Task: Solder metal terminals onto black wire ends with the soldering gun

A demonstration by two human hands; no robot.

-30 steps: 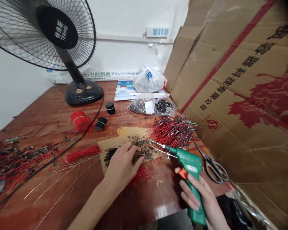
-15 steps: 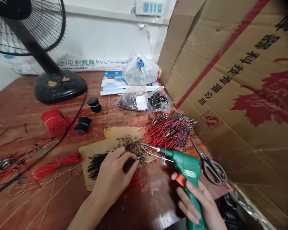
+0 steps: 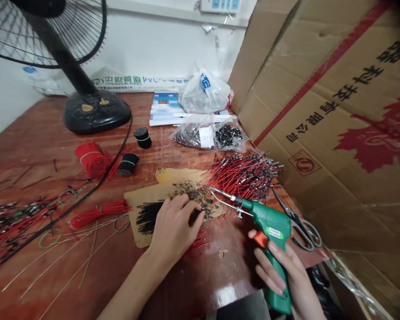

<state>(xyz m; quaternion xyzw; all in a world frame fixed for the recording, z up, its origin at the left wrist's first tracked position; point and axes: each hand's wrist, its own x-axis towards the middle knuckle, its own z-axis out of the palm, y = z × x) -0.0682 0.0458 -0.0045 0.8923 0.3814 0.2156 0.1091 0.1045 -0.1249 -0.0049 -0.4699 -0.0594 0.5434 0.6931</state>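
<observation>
Camera panned slightly since half a second ago, so the fan base and wire bundles sit further right in view; both hands are almost where they were. Left hand lies palm down on the tan card, fingers curled, tips pinching at the small black bits scattered there; can't tell what exactly is held between them. Black wire pieces lie on the card just left of that hand, a few red wires poke out from under it. Right hand is closed around the grip of the green soldering gun, one finger by the orange trigger, metal tip pointing left and hovering just above the card, near the left fingertips. Pile of red leads sits just behind the gun tip. Scissors lie just right of the gun, against the cardboard box. Fan base stands at the back left of the table, red wire bundle in front of it, bags of parts at the back.
</observation>
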